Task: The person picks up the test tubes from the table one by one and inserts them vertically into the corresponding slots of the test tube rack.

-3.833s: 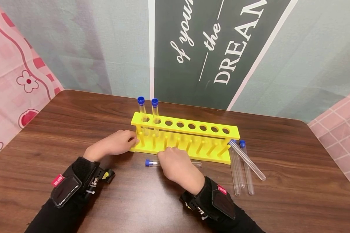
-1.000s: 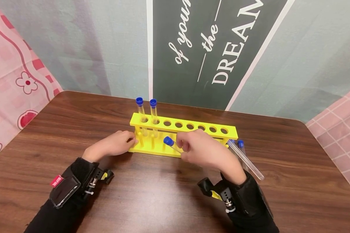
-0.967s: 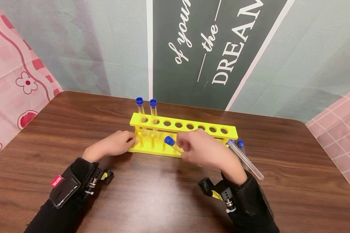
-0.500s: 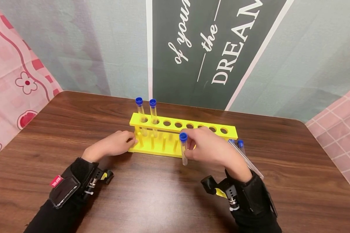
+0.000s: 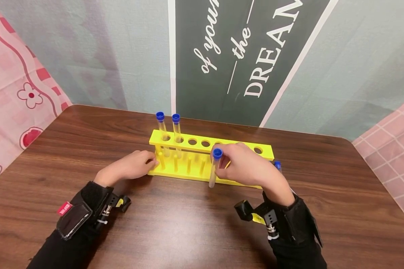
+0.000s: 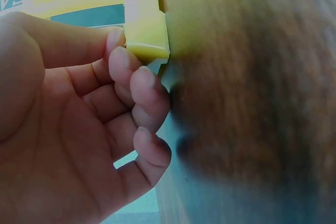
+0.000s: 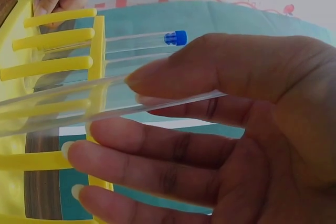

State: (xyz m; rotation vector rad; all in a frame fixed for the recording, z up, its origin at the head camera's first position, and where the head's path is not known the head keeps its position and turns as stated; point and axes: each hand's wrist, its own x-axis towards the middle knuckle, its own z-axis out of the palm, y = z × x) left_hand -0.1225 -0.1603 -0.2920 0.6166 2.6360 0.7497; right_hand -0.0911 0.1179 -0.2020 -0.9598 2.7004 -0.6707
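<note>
A yellow test tube rack [image 5: 198,142] stands on the table, with two blue-capped test tubes, a left one [image 5: 162,128] and a right one [image 5: 177,128], upright in its two leftmost holes. My left hand [image 5: 132,165] pinches the left end of the rack's base; the left wrist view shows thumb and index finger at that yellow corner [image 6: 147,38]. Between thumb and fingers my right hand [image 5: 247,164] holds a third test tube [image 5: 214,172], nearly upright, cap up, in front of the rack. In the right wrist view this clear tube [image 7: 113,96] crosses in front of the yellow pegs.
Behind the right wrist a blue cap [image 5: 277,164] shows; the tubes lying there are mostly hidden by the arm. The brown wooden table [image 5: 168,224] reaches back to a printed cloth backdrop [image 5: 138,74].
My right hand has picked the tube up from the table before the rack, turned it from slanting to nearly upright and shifted slightly right. The left hand stays at the rack's end.
</note>
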